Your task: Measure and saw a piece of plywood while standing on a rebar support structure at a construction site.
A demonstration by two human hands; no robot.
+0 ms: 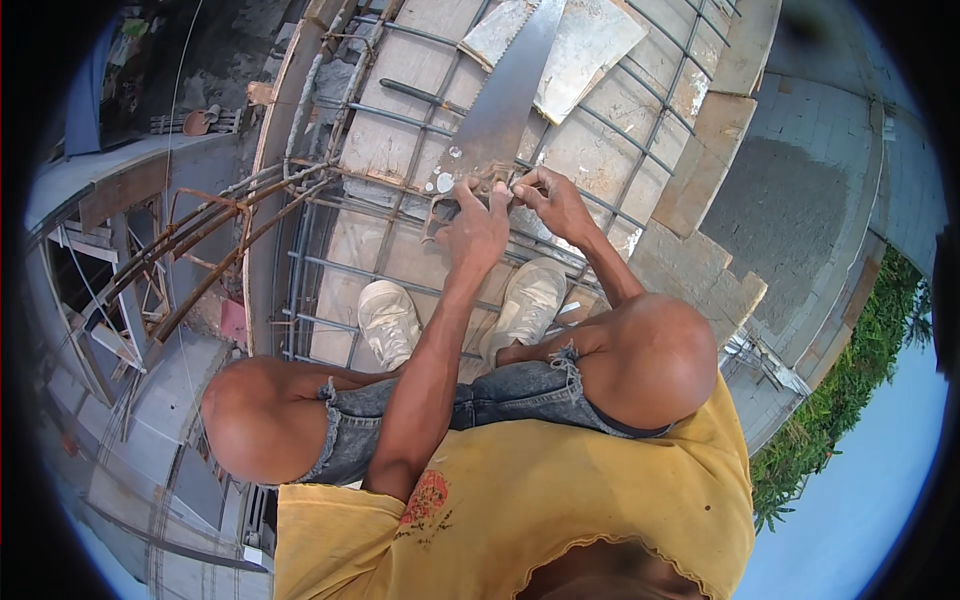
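Note:
A hand saw (507, 100) with a wide grey blade points away from me over the rebar grid. Its worn brown handle (438, 222) is at the near end, beside and partly under my left hand (480, 230). That hand is closed on the handle, thumb toward the blade's heel. My right hand (558, 208) meets it from the right, with thumb and fingers pinched together at the handle's edge. Whatever lies between those fingertips is too small to make out. Pale spots mark the blade near the handle.
Rebar (420, 128) crosses the boards under my shoes (388, 322). A pale broken panel (590, 60) lies beneath the blade. Bundled rusty bars (215, 225) jut out left past an upright form board (275, 130). Grey roofing (780, 220) lies to the right, with a drop at left.

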